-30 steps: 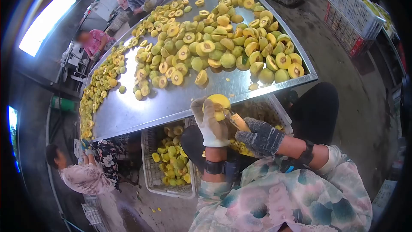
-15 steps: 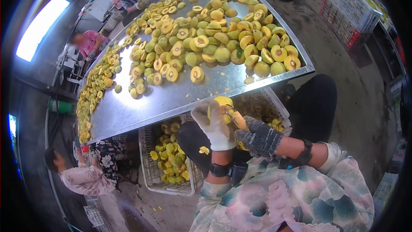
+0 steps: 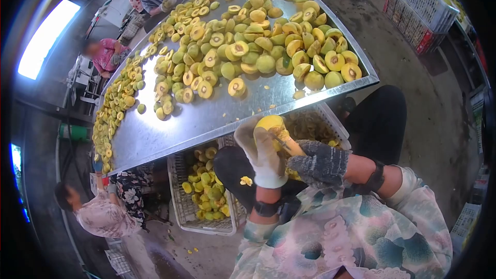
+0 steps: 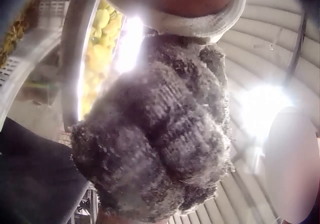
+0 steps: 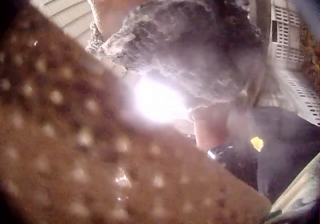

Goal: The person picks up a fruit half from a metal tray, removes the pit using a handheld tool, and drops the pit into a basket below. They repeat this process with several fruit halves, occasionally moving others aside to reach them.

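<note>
My left hand [image 3: 266,157], in a white glove with tan fingers, grips a yellow peach [image 3: 271,122] just below the table's near edge. In a grey knitted glove, my right hand [image 3: 321,163] holds the wooden handle of a pitting tool [image 3: 293,147]. Its thin metal end meets the peach flesh, and the tip is hidden. The left wrist view is mostly filled by the grey glove [image 4: 155,134], with a white cuff [image 4: 220,24] above it. Grey knit [image 5: 195,44] shows again in the right wrist view.
A steel-topped table [image 3: 170,137] bears many halved peaches [image 3: 237,88]. Under it stands a white crate [image 3: 178,191] of yellow-green pieces, beside another crate [image 3: 336,124] of scraps. A fruit scrap [image 3: 246,181] lies on my dark trouser leg. Other people work around the table; stacked crates [image 3: 418,5] stand right.
The left hand has turned the peach, so its cut face shows less. The tool has shifted slightly right with the right hand. A yellow scrap has appeared on the trouser leg.
</note>
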Motion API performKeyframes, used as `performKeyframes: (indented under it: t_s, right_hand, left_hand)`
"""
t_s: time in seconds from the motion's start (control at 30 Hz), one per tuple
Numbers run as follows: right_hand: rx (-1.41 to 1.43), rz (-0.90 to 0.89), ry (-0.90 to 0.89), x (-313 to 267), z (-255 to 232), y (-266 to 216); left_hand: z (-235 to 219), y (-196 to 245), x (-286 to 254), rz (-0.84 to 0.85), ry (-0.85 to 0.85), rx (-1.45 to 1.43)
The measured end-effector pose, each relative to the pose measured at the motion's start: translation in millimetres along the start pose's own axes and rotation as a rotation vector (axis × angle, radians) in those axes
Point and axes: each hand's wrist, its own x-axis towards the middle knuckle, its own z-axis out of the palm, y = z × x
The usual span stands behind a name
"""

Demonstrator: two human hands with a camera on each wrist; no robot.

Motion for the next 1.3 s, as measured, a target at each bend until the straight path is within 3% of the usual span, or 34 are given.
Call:
performKeyframes:
  t_s: [0.07,0.17,0.23,0.27,0.33,0.37,0.4,0.47,0.53,0.57,0.6,0.63,0.67,0.7,0.73,0.8,0.93,1.0,1.03,1.2,1.3]
  right_hand:
    - [-0.024,-0.014,-0.032,-3,-2,-5]
    - [-0.009,-0.001,0.010,-2,1,-2]
    - [0.448,0.263,-0.114,-2,-8,5]
    - [0.453,0.261,-0.110,-4,-12,5]
    - [0.568,0.344,-0.295,-6,-16,9]
    - [0.695,0.308,-0.357,-1,-19,23]
    - [0.692,0.313,-0.366,-1,-17,28]
    - [0.875,0.262,-0.226,-3,-12,37]
    - [0.873,0.216,-0.213,0,-22,50]
    - [0.871,0.181,-0.375,1,-27,51]
    - [0.862,0.141,-0.535,2,-32,50]
    - [0.864,0.139,-0.537,4,-37,50]
    - [0.540,0.229,-0.361,5,-42,51]
    - [0.212,0.312,-0.191,7,-46,54]
    - [0.215,0.317,-0.200,12,-52,68]
    - [-0.826,0.063,0.006,31,-71,104]
    - [-0.560,0.106,-0.002,34,-99,115]
    - [-0.573,0.151,-0.004,36,-98,117]
    - [-0.591,0.158,0.012,36,-95,115]
    - [-0.695,0.146,0.135,31,-85,103]
    - [-0.566,0.161,0.211,25,-91,105]
  left_hand:
    - [-5,20,17,-0.457,-0.372,-0.548]
    - [0,22,23,-0.484,-0.349,-0.363]
    - [4,16,22,-0.510,-0.317,-0.277]
    - [7,17,20,-0.513,-0.322,-0.276]
    - [8,22,16,-0.509,-0.344,-0.436]
    - [3,19,19,-0.486,-0.458,-0.401]
    - [2,13,18,-0.484,-0.449,-0.396]
    - [8,7,14,-0.664,-0.454,-0.716]
    - [8,0,12,-0.657,-0.359,-0.688]
    - [2,-9,12,-0.429,-0.339,-0.367]
    - [-7,-14,11,-0.407,-0.307,-0.305]
    - [-13,-14,12,-0.387,-0.276,-0.243]
    - [-28,-9,19,-0.598,-0.214,-0.373]
    - [-37,-9,20,-0.571,-0.182,-0.365]
    - [-47,-12,18,-0.546,-0.153,-0.354]
    - [-83,-18,17,-0.531,-0.079,-0.217]
    - [-159,-28,48,-0.305,0.095,0.535]
    - [-159,-19,66,0.000,0.061,1.609]
    - [-156,-19,83,-0.071,0.022,1.541]
    - [-78,-51,159,-0.068,-0.240,1.339]
    - [-43,-118,190,-0.148,-0.408,1.167]
